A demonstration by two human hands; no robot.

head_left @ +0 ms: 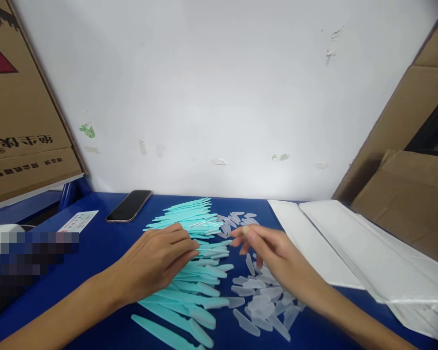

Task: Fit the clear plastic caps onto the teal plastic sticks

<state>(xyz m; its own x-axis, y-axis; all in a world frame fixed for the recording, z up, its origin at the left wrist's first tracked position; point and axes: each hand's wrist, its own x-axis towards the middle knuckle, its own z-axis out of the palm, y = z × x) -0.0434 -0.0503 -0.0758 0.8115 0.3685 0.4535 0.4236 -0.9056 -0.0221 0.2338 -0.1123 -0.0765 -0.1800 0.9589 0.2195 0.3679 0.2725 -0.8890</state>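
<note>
My left hand (164, 257) is over the row of teal eyebrow razors (193, 288), fingers closed around one razor (219, 243) whose tip end points right. Facing it, my right hand (268, 245) has thumb and fingers drawn together near that tip; whatever they pinch is too small to make out. Below the right hand lies a loose pile of translucent blade covers (260, 306), and a smaller group of blade covers (231, 221) is spread behind. More teal razors (186, 213) are stacked beyond my left hand, with some shiny clear film on them.
A phone (129, 206) and a printed card (78, 221) lie on the blue table (105, 248) at left. White padded sheets (350, 243) cover the right side. Cardboard boxes (25, 107) stand left and another carton (405, 194) right, with a white wall (219, 97) behind.
</note>
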